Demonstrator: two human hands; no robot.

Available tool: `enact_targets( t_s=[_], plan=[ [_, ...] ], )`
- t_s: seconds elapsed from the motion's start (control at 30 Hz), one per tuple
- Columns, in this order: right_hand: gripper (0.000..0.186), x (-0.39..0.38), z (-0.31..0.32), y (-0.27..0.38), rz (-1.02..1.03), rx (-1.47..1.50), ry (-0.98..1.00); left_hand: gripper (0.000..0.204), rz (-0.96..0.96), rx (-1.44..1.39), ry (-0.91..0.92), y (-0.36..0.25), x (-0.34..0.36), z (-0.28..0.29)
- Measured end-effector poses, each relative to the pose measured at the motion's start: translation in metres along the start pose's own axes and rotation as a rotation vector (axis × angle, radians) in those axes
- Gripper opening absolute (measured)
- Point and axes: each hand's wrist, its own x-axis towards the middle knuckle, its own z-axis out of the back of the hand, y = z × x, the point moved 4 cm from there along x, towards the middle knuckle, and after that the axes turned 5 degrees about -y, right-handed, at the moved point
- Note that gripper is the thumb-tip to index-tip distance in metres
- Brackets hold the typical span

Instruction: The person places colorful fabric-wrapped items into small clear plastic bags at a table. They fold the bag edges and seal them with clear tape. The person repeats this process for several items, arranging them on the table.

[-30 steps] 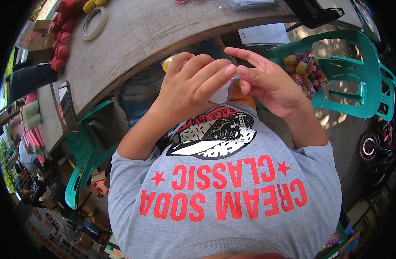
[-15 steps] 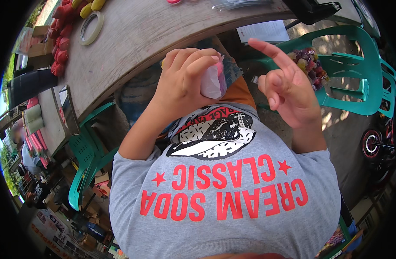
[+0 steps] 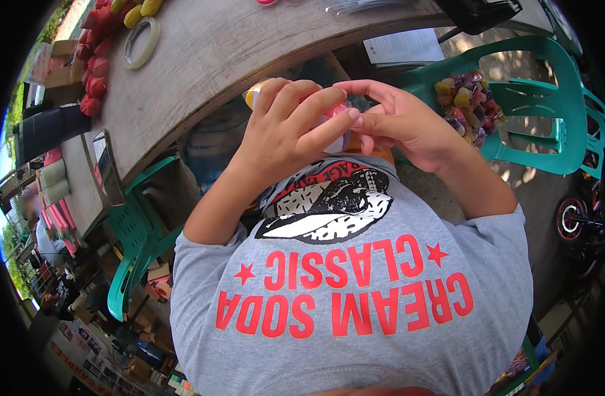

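My left hand [image 3: 284,125] is wrapped round a plastic-wrapped bundle [image 3: 336,111], just off the table's near edge and above my lap. A yellow end shows past the left fingers, and pink with whitish wrap shows at the right end. My right hand [image 3: 408,125] is at that right end, its forefinger and thumb bent in against it. The fingertips of both hands meet there. Most of the bundle is hidden behind the fingers, so its contents cannot be told.
The wooden table [image 3: 210,66] bears a tape roll [image 3: 141,43], red wrapped pieces [image 3: 94,82] and a phone [image 3: 107,168]. To the right, a green plastic chair [image 3: 570,112] holds a pile of colourful wrapped pieces [image 3: 470,109]. Near it lies a paper sheet [image 3: 404,47].
My right hand has come left from the air onto the bundle's right end, its pointing forefinger now bent in. The left hand keeps its hold, with the bundle turned slightly.
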Motion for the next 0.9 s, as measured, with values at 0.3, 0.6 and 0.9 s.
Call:
enact_targets(
  t_s=[0.3,0.6,0.9],
  plan=[
    [0.061,0.005,-0.007,-0.031,0.2,0.078,-0.044,0.08,0.419,-0.635,-0.046,0.009,-0.004,-0.007],
    [0.118,0.002,0.007,-0.046,0.51,0.131,0.045,0.041,0.809,-1.397,-0.055,-0.022,0.002,-0.053],
    [0.105,-0.013,0.142,-0.07,0.564,-0.199,-0.796,0.047,0.864,-0.9,0.101,-0.015,0.027,-0.082]
  ],
)
